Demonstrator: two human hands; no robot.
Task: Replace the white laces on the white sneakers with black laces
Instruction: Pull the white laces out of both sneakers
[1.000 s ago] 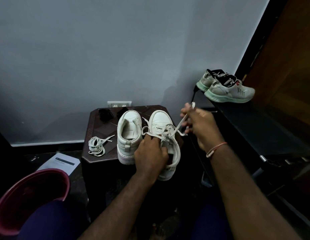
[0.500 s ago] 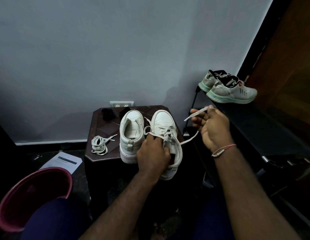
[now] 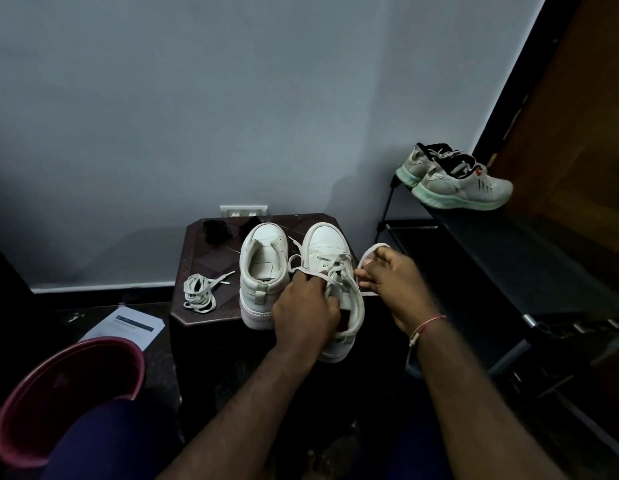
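Two white sneakers stand on a small dark stool (image 3: 197,244). The left sneaker (image 3: 263,271) has no lace in it. The right sneaker (image 3: 330,258) still carries a loosened white lace (image 3: 335,266). My left hand (image 3: 306,306) grips the right sneaker at its tongue and collar. My right hand (image 3: 391,278) pinches a loop of that white lace just right of the shoe. A removed white lace (image 3: 199,294) lies coiled on the stool's left side. Two black lace bundles (image 3: 216,230) sit at the stool's back edge.
A second pair of pale running shoes (image 3: 464,185) rests on a dark shoe rack (image 3: 509,258) at the right. A maroon bucket (image 3: 59,393) stands at lower left, a printed paper (image 3: 128,325) on the floor beside it. A wall socket (image 3: 244,211) sits behind the stool.
My right hand pulled the white lace out to the right and up, then came back down close to the right sneaker, still holding a loop of it. My left hand kept its grip on the shoe.
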